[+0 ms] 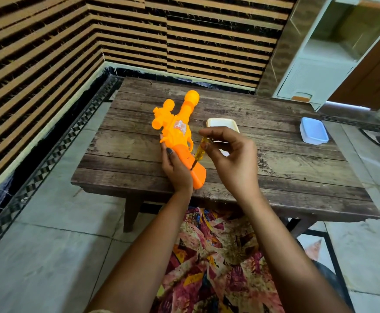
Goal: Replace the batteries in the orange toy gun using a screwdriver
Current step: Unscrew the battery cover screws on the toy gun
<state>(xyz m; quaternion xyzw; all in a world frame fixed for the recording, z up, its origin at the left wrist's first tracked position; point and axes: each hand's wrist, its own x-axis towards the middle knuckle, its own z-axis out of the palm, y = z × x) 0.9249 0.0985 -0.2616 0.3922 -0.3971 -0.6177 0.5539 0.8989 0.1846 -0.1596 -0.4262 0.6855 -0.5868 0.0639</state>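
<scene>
The orange toy gun lies on the wooden table, muzzle pointing away from me, stock near the front edge. My left hand grips the stock from the left side. My right hand pinches the top of a yellow see-through screwdriver between fingers and thumb. The screwdriver stands tilted, its tip pressed onto the darker orange stock panel close to my left hand's fingers.
A cream lidded box sits just behind my right hand, partly hidden by it. A blue-lidded plastic box stands at the table's right side. The striped wall is behind the table, a white cabinet at the back right. Patterned cloth covers my lap.
</scene>
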